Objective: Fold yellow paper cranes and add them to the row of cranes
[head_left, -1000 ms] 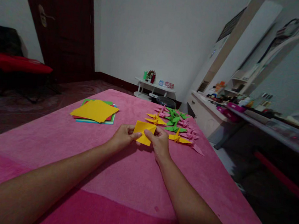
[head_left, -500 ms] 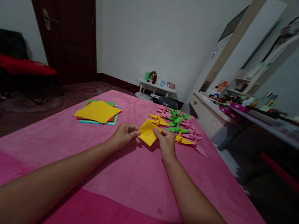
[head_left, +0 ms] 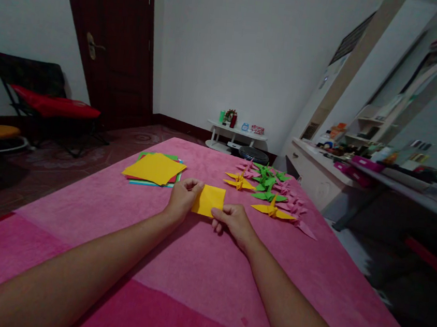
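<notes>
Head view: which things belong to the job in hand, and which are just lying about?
Likely in the job:
- yellow square, held by left hand and right hand
- paper stack
- paper cranes
- pink cloth beneath

Apparently just about:
- chair
- orange stool
- dresser

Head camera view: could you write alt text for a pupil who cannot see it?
A person's left hand and right hand hold a small yellow paper square above a pink cloth. Beyond them, a stack of coloured paper lies to the left, and folded paper birds in yellow, green and pink to the right.
</notes>
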Motion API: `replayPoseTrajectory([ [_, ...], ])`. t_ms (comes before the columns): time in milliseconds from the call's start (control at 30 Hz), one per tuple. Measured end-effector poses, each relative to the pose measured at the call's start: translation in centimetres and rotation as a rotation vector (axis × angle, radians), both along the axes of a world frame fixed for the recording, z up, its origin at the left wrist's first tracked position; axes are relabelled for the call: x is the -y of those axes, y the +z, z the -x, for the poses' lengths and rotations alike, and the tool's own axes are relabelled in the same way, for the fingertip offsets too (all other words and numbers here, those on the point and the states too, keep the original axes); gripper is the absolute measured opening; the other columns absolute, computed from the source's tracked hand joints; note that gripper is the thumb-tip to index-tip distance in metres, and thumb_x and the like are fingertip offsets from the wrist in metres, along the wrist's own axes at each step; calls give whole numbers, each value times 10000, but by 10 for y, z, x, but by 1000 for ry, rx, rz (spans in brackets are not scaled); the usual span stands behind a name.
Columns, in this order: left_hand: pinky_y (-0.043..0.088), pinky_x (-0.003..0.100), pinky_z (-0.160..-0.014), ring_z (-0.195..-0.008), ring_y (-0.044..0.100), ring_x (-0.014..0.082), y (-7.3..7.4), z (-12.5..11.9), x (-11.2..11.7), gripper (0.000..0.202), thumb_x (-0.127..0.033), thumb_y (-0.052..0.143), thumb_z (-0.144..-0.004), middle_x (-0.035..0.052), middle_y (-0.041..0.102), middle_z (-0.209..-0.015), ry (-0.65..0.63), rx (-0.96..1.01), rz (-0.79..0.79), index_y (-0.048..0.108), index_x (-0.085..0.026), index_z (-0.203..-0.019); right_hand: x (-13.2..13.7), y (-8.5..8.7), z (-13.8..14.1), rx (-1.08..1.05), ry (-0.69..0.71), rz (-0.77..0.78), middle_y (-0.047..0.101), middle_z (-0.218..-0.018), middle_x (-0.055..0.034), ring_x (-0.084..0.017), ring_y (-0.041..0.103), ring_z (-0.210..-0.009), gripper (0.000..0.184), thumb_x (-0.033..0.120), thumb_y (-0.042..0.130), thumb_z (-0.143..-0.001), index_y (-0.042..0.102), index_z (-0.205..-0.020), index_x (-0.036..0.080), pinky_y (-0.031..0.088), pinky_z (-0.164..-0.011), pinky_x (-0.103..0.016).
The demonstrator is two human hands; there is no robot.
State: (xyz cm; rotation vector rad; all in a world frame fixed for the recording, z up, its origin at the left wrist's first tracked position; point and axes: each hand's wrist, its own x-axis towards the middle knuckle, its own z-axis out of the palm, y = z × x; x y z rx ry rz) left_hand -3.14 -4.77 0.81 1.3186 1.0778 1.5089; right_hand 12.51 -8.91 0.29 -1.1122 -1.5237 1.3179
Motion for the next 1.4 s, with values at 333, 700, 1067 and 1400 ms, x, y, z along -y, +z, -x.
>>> replayPoseTrajectory([
  [333,268,185,-430,-446,399,68,15,6,-7,244,-335,558,-692,-33,466,-495,-98,-289,-105,532,-124,-571,-16,9,-25,-15,-283,-12,612,-618,-28,-82,516,-489,328,448,619,-685,633,-734,124,388,-462,-189],
  [700,294,185,-448,-476,452,82,33,-2,17,171,-250,564,-697,13,577,-536,-206,-661,-267,638,-112,-628,-3,23,-2,472,-189,-429,389,-459,45,-69,341,-448,280,302,554,-714,503,-480,155,180,-435,-215],
  [1067,252,192,-409,-409,397,62,6,7,-6,376,-461,615,-666,7,519,-498,-483,-378,104,601,-92,-591,-14,8,-6,35,-286,-62,525,-479,12,-97,435,-436,226,327,598,-635,577,-529,128,285,-429,-212],
  [1400,242,184,-374,-355,404,74,-7,10,-6,333,-451,635,-628,-17,508,-421,-531,-517,240,570,-131,-565,-18,-9,-21,287,-303,-67,529,-451,26,-77,402,-382,234,352,635,-620,620,-547,130,239,-386,-198],
])
